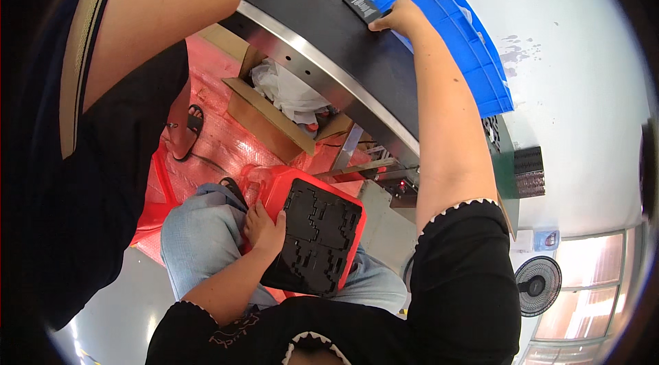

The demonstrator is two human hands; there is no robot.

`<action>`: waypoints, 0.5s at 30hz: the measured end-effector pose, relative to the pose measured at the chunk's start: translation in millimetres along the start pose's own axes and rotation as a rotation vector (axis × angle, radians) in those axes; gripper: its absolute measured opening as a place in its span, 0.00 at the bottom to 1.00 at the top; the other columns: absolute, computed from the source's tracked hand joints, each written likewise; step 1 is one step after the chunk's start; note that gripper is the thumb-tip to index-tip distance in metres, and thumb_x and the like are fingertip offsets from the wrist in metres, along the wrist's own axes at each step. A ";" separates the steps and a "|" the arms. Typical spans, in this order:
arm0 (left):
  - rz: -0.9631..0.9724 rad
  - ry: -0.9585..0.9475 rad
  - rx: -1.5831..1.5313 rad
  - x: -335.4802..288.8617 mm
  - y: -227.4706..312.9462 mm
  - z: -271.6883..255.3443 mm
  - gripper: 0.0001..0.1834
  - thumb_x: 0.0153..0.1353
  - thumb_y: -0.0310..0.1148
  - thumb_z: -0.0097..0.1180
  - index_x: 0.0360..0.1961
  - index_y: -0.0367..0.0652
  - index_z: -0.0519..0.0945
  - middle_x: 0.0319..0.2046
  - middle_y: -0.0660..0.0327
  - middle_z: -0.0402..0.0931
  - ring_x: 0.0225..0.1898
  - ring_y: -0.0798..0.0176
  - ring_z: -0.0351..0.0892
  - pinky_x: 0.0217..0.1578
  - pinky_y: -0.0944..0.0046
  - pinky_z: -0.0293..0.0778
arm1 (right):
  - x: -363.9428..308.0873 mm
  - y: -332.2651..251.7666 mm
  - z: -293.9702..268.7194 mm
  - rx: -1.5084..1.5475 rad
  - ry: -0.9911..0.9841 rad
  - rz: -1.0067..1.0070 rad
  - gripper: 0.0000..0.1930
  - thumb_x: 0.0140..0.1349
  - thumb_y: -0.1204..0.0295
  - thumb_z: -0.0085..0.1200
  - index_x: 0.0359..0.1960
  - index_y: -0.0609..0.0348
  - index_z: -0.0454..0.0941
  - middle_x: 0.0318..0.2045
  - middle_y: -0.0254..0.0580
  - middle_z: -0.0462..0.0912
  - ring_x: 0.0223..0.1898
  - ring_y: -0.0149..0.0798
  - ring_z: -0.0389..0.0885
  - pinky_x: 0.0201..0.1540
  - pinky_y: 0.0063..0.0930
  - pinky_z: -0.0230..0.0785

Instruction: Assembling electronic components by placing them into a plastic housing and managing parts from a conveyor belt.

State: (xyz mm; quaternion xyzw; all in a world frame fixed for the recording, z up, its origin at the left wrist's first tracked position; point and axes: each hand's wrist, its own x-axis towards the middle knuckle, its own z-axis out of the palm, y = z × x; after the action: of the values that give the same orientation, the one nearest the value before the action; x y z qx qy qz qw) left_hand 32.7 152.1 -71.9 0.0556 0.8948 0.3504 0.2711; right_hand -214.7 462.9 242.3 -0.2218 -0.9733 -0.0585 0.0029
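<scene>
One flat black piece (362, 6), end pinched by the right hand (403, 18), points lengthwise along the bench (322, 28).

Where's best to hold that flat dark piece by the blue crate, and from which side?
Probably pinch the flat dark piece at its near end, coming from the right: it looks thin, and the right hand holds that end, leaving most of the face uncovered.

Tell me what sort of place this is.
Probably a factory or packing workshop: a long, metal-edged dark bench that looks like a conveyor, a blue plastic crate, and a black moulded tray by the left hand.
</scene>
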 end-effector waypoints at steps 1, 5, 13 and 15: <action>0.001 0.016 0.006 -1.3 -1.0 -1.2 0.38 0.58 0.49 0.52 0.61 0.35 0.57 0.59 0.44 0.57 0.61 0.42 0.55 0.57 0.42 0.57 | -10.3 -0.9 -4.8 -0.071 0.042 0.031 0.24 0.36 0.56 0.70 0.30 0.62 0.82 0.34 0.49 0.83 0.39 0.49 0.82 0.42 0.37 0.73; -0.036 -0.065 -0.015 1.1 6.8 7.2 0.38 0.58 0.49 0.52 0.62 0.35 0.56 0.59 0.43 0.56 0.61 0.41 0.55 0.57 0.42 0.57 | -69.2 9.3 -5.3 0.029 0.278 -0.006 0.15 0.44 0.59 0.63 0.24 0.59 0.81 0.24 0.45 0.82 0.30 0.46 0.81 0.32 0.38 0.71; 0.016 0.063 0.001 1.9 4.0 2.9 0.39 0.57 0.49 0.53 0.63 0.36 0.56 0.59 0.40 0.56 0.62 0.40 0.55 0.59 0.43 0.56 | -293.5 -33.3 38.4 1.171 -0.058 0.215 0.10 0.54 0.63 0.62 0.23 0.53 0.76 0.17 0.23 0.71 0.17 0.18 0.62 0.18 0.13 0.51; 0.035 0.062 0.015 1.3 6.0 2.7 0.39 0.57 0.49 0.53 0.63 0.36 0.56 0.60 0.41 0.55 0.62 0.40 0.55 0.60 0.43 0.54 | -328.2 -30.7 86.6 1.221 -0.325 0.295 0.11 0.55 0.63 0.62 0.21 0.54 0.75 0.16 0.23 0.70 0.15 0.18 0.62 0.17 0.14 0.51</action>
State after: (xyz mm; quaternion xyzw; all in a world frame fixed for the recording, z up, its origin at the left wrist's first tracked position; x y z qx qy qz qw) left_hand 32.5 158.5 -70.2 0.0624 0.9043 0.3499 0.2364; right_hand 69.6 303.8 142.5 -0.3175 -0.7789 0.5408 -0.0110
